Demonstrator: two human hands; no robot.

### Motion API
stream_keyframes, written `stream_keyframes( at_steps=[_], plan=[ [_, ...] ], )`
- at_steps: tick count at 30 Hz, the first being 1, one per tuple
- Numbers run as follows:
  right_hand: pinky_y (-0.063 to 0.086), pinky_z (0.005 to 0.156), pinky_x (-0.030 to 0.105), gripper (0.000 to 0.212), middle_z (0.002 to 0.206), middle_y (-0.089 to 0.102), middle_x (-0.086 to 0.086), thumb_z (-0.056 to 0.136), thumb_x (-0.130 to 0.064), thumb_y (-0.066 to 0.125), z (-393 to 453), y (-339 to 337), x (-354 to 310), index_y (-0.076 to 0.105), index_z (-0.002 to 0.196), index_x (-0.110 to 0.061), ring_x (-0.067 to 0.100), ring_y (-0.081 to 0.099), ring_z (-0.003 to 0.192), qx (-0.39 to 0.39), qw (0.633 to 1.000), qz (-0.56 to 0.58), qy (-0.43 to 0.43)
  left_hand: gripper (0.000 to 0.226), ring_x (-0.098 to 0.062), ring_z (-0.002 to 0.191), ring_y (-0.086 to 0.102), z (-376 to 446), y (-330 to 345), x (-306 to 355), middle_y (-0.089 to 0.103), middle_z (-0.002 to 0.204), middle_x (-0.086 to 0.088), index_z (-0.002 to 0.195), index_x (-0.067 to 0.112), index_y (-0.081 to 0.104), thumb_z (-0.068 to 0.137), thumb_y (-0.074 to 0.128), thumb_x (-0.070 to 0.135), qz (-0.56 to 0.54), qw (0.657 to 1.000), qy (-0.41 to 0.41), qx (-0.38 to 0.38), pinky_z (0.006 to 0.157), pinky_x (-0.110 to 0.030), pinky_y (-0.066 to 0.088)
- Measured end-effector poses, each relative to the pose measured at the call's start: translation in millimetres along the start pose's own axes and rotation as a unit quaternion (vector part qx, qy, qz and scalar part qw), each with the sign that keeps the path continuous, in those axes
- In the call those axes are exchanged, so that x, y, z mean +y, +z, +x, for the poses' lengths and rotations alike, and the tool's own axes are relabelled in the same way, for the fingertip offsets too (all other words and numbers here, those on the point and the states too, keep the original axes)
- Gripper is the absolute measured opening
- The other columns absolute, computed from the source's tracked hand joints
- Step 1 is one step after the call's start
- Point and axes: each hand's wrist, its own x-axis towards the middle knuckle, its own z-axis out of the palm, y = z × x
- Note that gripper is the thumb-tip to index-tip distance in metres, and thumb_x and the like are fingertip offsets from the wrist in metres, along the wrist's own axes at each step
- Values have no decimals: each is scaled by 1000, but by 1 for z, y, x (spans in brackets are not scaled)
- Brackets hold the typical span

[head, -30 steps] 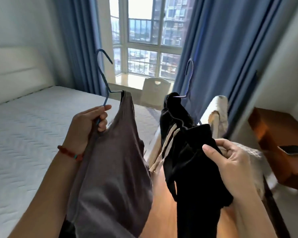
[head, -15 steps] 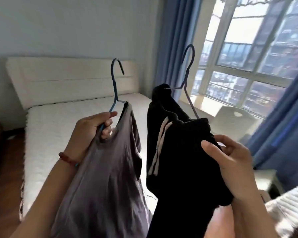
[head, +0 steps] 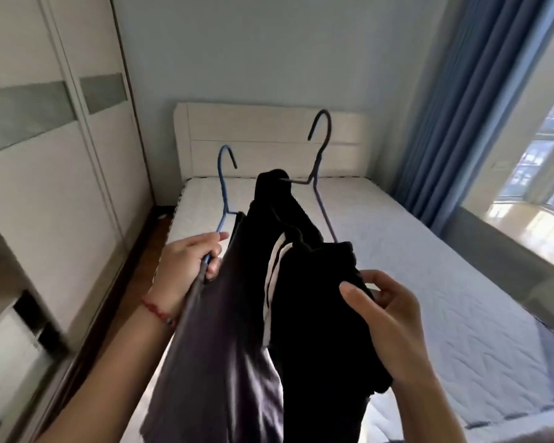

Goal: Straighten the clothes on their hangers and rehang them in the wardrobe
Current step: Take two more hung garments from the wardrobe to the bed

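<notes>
Left hand [head: 186, 266] is curled tight around the blue hanger [head: 223, 190], gripping its wire just below the hook, and the grey garment [head: 211, 362] drapes down from that fist past the wrist with its red bracelet [head: 159, 311]. Right hand [head: 387, 327] pinches the black garment [head: 314, 314], thumb on top and fingers tucked behind the bunched cloth; its white stripes [head: 274, 276] show just left of the thumb. The dark hanger [head: 320, 174] rises above and beyond that hand, hook up. Both garments hang side by side, touching, between the two hands. The bed [head: 429, 266] lies beyond both hands, the wardrobe [head: 45, 187] left of the left hand.
</notes>
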Motion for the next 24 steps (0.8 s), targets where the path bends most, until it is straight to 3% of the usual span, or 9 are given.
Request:
stream_keyframes(
  at_steps=[7,11,16,19,21,24],
  plan=[
    [44,45,17,9,52,65,2,85,-6,63,39,26,95,63,76,-11,11,60,45,-9,991,-64,114,21,-8,32,40,70,-40,-130,49,40,5,75,2,63,90,49,2,105,988,-88,67,36,-17,36],
    [44,49,16,6,52,63,-3,85,-11,64,58,36,144,64,80,-14,6,59,49,-17,981,-105,164,16,-6,28,40,100,-77,-205,47,38,3,91,-2,59,90,44,-7,150,966,-177,111,33,-16,35],
    [42,48,12,8,49,59,-5,85,-8,64,69,37,194,63,79,-12,2,55,47,-23,969,-141,202,26,-3,32,51,109,-112,-293,50,64,-7,114,-11,52,90,41,-8,215,915,-315,129,32,-12,35],
    [41,49,11,8,49,58,-5,85,-10,64,71,32,212,64,77,-13,2,53,48,-20,962,-158,222,30,-16,55,53,111,-116,-320,56,72,-9,119,-11,48,89,43,-8,225,899,-353,131,46,-21,40],
    [40,48,10,9,48,57,-6,85,-9,64,72,27,217,63,76,-12,1,53,47,-15,959,-167,228,31,-23,66,55,116,-113,-326,63,90,-22,118,-12,51,88,48,-5,240,896,-354,122,61,-27,42],
    [40,47,8,9,50,61,-7,84,-7,64,75,20,216,63,76,-12,0,55,47,0,957,-175,232,32,-32,107,58,125,-103,-319,60,119,-24,116,-8,58,84,54,-2,293,894,-320,117,91,-31,41]
  ],
)
